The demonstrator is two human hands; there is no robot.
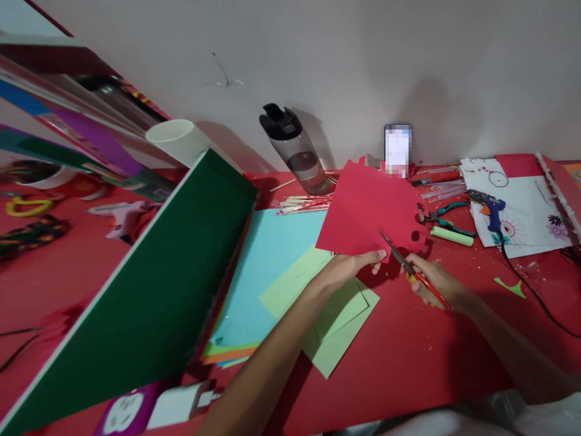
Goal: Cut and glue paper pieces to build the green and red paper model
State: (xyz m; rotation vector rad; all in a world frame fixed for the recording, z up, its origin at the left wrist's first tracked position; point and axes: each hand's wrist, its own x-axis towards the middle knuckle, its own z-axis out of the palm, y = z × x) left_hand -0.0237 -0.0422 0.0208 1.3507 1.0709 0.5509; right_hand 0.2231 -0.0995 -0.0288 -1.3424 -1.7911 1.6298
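My left hand (358, 264) grips the near edge of a red sheet of paper (363, 206), thumb on top. The sheet is raised above the table, and its right and far edges have cut-out notches. In my right hand (433, 281) is a pair of scissors (408, 266) with red and yellow handles. Their blades are parted and lie at the paper's near edge, just right of my left thumb. Below my left wrist lie light green sheets (338, 330) on top of a light blue sheet (254, 272).
A green board (149, 284) leans at the left. Behind are a bottle (299, 151), thin sticks (302, 204) and a phone (398, 151). Pliers (447, 218), a light green roll (452, 236), a blue glue gun (492, 209) with its cord, and a green scrap (511, 287) lie right.
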